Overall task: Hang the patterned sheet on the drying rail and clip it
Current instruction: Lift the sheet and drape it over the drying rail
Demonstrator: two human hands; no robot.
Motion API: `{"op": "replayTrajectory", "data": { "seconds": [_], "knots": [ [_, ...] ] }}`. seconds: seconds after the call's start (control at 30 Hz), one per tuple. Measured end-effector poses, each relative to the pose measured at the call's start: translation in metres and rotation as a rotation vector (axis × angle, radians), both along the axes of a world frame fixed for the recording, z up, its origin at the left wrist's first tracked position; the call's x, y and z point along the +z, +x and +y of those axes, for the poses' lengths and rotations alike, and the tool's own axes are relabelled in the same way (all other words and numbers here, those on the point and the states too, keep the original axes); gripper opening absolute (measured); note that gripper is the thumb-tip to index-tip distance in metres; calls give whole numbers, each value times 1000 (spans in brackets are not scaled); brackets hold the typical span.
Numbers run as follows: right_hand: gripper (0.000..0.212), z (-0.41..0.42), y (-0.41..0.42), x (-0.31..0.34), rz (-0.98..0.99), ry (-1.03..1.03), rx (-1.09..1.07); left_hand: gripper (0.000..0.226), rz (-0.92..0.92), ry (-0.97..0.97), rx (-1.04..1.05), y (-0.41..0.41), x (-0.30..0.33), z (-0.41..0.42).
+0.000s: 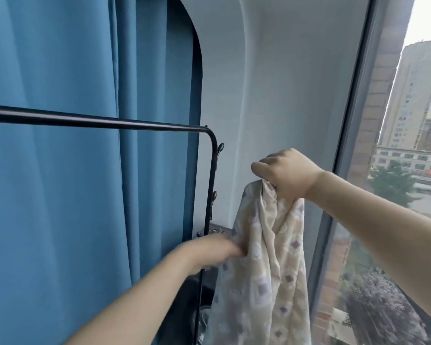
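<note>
Cream cotton-like fabric hangs in the lower centre of the frame: the sheet (264, 270), printed with pale rounded shapes and small dusty-purple squares. It falls in soft, bunched folds, and its lower end is cut off by the bottom edge.

At centre right, the right hand (288, 174) is curled into a fist around the gathered top of the sheet and holds it up in the air, well to the right of the rail. That arm reaches in from the lower right. The fingertips are hidden behind the knuckles.

Lower down, just left of centre, the left hand (215, 250) pinches the sheet's left edge. This hand is smeared by motion blur, so single fingers are hard to make out. Its forearm comes up from the bottom edge.

A thin black metal rail (97, 122), round and smooth, runs level from the left edge to the middle of the frame, then bends down in a rounded corner into an upright post. Its left end is cut off. Two small dark hooks (220, 147) stick out from the post. Nothing hangs on the visible rail, and the sheet does not touch it.

Behind the rail, a blue curtain (72, 70) fills the left half in heavy vertical pleats. A smooth pale wall (284, 83) stands in the centre. At right, a tall window (396, 170) with a grey frame shows brick, blurred trees and distant tower blocks. Dark shapes below the left hand are too unclear to name.
</note>
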State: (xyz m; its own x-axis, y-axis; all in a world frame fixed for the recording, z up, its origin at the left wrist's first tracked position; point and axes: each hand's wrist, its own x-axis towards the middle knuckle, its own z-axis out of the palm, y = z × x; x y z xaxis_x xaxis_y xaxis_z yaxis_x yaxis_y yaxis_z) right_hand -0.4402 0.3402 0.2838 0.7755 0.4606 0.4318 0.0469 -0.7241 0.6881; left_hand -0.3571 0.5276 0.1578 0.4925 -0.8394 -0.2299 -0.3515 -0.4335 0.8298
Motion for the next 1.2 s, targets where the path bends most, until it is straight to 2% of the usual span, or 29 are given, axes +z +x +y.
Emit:
{"op": "replayTrajectory", "data": {
  "seconds": [0.03, 0.1, 0.13, 0.17, 0.23, 0.27, 0.3, 0.37, 0.43, 0.47, 0.53, 0.6, 0.67, 0.7, 0.73, 0.77, 0.83, 0.9, 0.97, 1.0, 1.03, 1.07, 1.1, 1.13, 1.17, 1.2],
  "knots": [
    [33, -4, -3, 3, -6, 10, 26, 39, 25, 21, -42, -2, -15, -4],
    [16, -11, -12, 9, -18, 15, 38, 17, 26, -156, -7, 1, -32, -8],
    [9, -17, -17, 11, -26, 25, 50, 12, 10, -254, 57, 8, -34, -9],
    [11, -20, -22, 12, -16, 28, 46, 23, -74, -308, 155, 16, -29, -7],
    [22, -21, -28, 8, 52, -13, -21, 35, -384, -328, 348, 40, -18, 2],
    [28, -22, -28, 5, 114, -34, -139, 34, -501, -343, 427, 52, -14, 7],
    [33, -19, -28, 1, 200, -3, -338, 32, -544, -386, 488, 61, -7, 13],
    [41, -17, -25, -8, 416, 267, -713, 27, -560, -557, 597, 68, 4, 22],
    [31, -18, -15, -19, 594, 583, -900, 26, -559, -749, 658, 58, 16, 24],
    [27, -20, -10, -24, 647, 619, -968, 24, -540, -812, 653, 49, 24, 24],
    [27, -23, -2, -29, 647, 634, -1046, 22, -386, -874, 574, 36, 35, 25],
    [29, -29, 0, -30, 505, 792, -973, 21, 11, -891, 380, 32, 40, 31],
    [32, -38, 0, -24, 156, 1070, -691, 27, 421, -739, 154, 27, 41, 46],
    [31, -39, -1, -19, -60, 1134, -521, 35, 537, -587, 60, 23, 39, 51],
    [28, -38, 0, -15, -246, 1122, -370, 45, 593, -431, -12, 20, 34, 53],
    [23, -34, 1, -10, -356, 1026, -256, 54, 616, -290, -58, 18, 26, 50],
    [9, -20, 5, -8, -361, 752, -118, 65, 574, -13, -57, 15, 7, 42],
    [20, -12, 9, -10, -227, 462, -24, 61, 431, 130, -40, 11, -13, 29],
    [26, -11, 10, -10, -124, 229, 29, 38, 217, 73, 65, 13, -26, 20],
    [24, -9, 9, -10, -94, 210, 2, 23, 126, -9, 156, 18, -28, 19],
    [20, -6, 7, -9, -57, 294, -73, 12, 74, -112, 277, 24, -26, 21],
    [19, -1, 4, -7, 33, 490, -197, 9, 51, -238, 419, 33, -22, 23],
    [19, 1, 2, -5, 234, 781, -353, 10, 40, -376, 553, 42, -18, 27],
    [16, -3, -1, -5, 531, 1077, -489, 12, 33, -498, 648, 48, -11, 32],
    [18, -7, -5, -6, 837, 1352, -553, 12, 40, -606, 691, 49, -3, 36],
    [34, -15, -10, -8, 1053, 1567, -508, 12, 67, -697, 695, 49, 5, 38]
  ]
}}
